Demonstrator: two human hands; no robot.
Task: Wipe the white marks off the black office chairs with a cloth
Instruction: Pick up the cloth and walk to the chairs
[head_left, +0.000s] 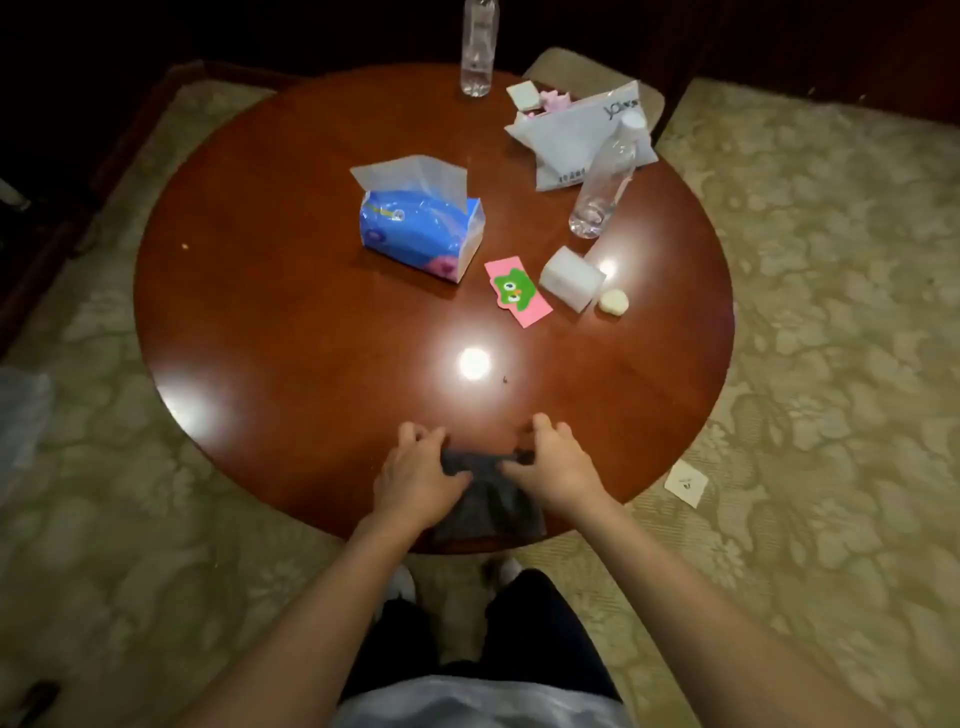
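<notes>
Both hands, left (415, 480) and right (558, 470), pinched the cloth (488, 501) on the table (270, 291); gathering it into one firm pad would probably suit wiping best.

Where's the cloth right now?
In the head view the dark cloth lies at the near edge of the round table, bottom centre, gripped between the left hand and the right hand.

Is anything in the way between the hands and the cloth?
No. The left hand and the right hand already grip the dark cloth at the near edge of the table.
</notes>
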